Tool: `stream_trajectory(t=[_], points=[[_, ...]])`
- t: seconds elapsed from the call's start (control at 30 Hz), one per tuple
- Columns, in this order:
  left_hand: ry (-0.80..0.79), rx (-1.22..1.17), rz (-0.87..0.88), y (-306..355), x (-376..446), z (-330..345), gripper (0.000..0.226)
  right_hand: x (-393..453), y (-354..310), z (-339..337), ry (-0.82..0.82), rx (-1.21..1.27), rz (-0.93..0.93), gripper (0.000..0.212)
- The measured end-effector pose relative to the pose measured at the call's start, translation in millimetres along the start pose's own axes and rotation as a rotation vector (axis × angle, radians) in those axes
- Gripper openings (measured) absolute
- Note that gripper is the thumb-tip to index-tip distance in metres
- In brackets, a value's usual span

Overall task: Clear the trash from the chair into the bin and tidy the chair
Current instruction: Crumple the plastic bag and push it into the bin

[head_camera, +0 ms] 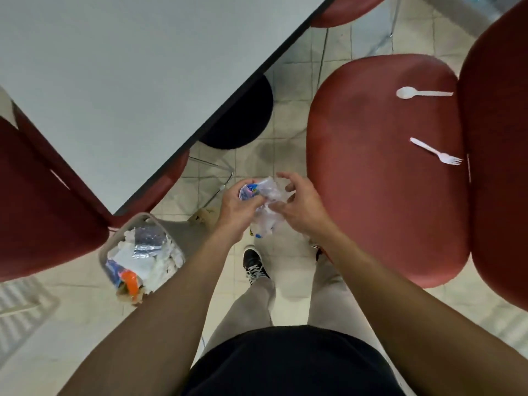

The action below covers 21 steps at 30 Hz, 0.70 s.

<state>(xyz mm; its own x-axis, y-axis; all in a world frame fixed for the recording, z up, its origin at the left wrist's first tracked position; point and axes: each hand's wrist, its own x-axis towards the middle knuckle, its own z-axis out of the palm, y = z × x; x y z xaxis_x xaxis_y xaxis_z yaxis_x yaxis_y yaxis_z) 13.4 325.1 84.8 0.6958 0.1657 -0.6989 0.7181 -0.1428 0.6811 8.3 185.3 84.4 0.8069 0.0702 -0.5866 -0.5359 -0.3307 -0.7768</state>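
A crumpled clear plastic wrapper [267, 208] with blue print is bunched between both hands over the floor, left of the red chair seat [371, 172]. My left hand [238, 208] grips its printed end. My right hand [300, 205] pinches its other side with the upper fingers spread. On the seat lie a white plastic spoon [420, 93] near the backrest and a white plastic fork [437, 152] below it. The small grey bin [143, 252], holding paper, foil and an orange wrapper, stands on the floor at lower left of my hands.
A white table [128, 75] with a dark edge fills the upper left. Another red chair [43, 201] stands at left beside the bin, and a third chair seat [343, 10] shows at top. The chair's red backrest [500, 167] runs down the right edge. My feet stand on tiled floor.
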Motion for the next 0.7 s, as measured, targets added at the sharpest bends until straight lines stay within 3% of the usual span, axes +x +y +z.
stream_trajectory(t=[0.17,0.33,0.5,0.6,0.7], points=[[0.071,-0.171,-0.041,-34,-15,-79,0.034,-16,-31,61,-0.308,0.014,-0.091,0.062],[0.136,-0.274,-0.065,-79,-36,-156,0.031,-26,-55,142,-0.477,-0.114,-0.123,0.029],[0.283,-0.354,-0.091,-121,-59,-212,0.031,-31,-58,218,-0.429,-0.18,-0.212,0.023],[0.399,-0.362,-0.122,-142,-70,-237,0.047,-21,-50,255,-0.28,-0.304,-0.267,0.032],[0.471,-0.337,-0.083,-157,-78,-254,0.044,-16,-46,281,-0.149,-0.537,-0.388,0.04]])
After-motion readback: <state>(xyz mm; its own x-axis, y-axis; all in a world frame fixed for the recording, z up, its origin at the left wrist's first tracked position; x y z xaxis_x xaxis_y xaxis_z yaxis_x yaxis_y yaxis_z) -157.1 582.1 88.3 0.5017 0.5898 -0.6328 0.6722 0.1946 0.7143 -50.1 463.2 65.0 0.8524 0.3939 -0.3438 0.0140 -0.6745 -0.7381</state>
